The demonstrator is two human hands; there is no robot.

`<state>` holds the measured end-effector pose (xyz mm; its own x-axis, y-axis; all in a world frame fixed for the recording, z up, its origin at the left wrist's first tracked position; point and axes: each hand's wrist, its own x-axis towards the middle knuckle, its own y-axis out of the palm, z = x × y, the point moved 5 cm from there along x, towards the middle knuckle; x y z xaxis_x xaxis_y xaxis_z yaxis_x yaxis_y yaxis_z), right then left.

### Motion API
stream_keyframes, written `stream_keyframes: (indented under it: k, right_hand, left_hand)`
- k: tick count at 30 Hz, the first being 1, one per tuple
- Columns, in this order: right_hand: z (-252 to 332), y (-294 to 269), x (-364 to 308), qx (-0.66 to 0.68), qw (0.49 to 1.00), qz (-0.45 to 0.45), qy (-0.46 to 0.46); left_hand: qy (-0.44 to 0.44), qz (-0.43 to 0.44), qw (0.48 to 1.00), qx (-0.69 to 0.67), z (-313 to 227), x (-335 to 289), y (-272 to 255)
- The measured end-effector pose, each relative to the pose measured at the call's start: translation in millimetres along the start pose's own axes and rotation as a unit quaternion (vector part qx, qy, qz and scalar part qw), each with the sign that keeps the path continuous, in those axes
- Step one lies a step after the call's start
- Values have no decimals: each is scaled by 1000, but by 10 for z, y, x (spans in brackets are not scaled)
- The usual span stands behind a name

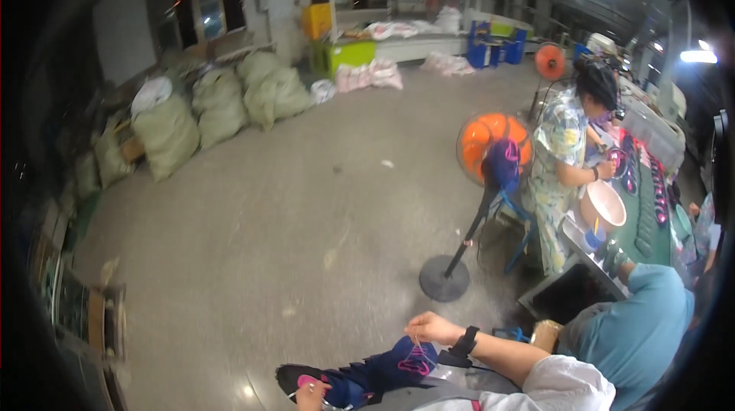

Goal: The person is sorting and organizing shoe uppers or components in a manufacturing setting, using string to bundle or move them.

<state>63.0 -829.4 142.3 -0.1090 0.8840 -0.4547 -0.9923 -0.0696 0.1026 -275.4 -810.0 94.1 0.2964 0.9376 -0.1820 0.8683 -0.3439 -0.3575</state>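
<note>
Low in the view, a row of dark blue shoes (356, 378) lies in front of me. My right hand (432, 328) is above the right end of the row, its fingers pinched on a thin pale cord. That cord runs down to a dark blue shoe upper with pink lacing (414, 363). At the row's left end, my left hand (311, 395) has its fingers closed at a dark shoe with a pink inside (289, 377); what they grip is too small to make out. A black strap (464, 343) circles my right wrist.
To the right, a person (570, 150) handles a shoe at a green-topped table (643, 235) with rows of shoes and a pink basin (602, 206). Another person in teal (632, 323) sits close by. An orange fan (496, 147) stands ahead. Full sacks (164, 135) line the left.
</note>
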Motion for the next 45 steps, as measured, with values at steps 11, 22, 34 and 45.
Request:
stream_keyframes:
  k: [11, 22, 34, 45]
  right_hand:
    - [925, -2212, 3150, -75, 975, -184, -102]
    - [2855, -3524, 6031, -302, 929, -57, -205]
    - [2963, -6683, 6606, -274, 904, -316, -89]
    - [3011, -10112, 5149, -40, 878, -475, 37]
  left_hand:
    - [205, 35, 970, 125, -738, 4600, 313]
    - [395, -65, 911, 97, -365, 8541, -261]
    - [72, 472, 877, 58, -3144, 11801, 4036]
    - [40, 401, 911, -91, -5390, 13026, 8168]
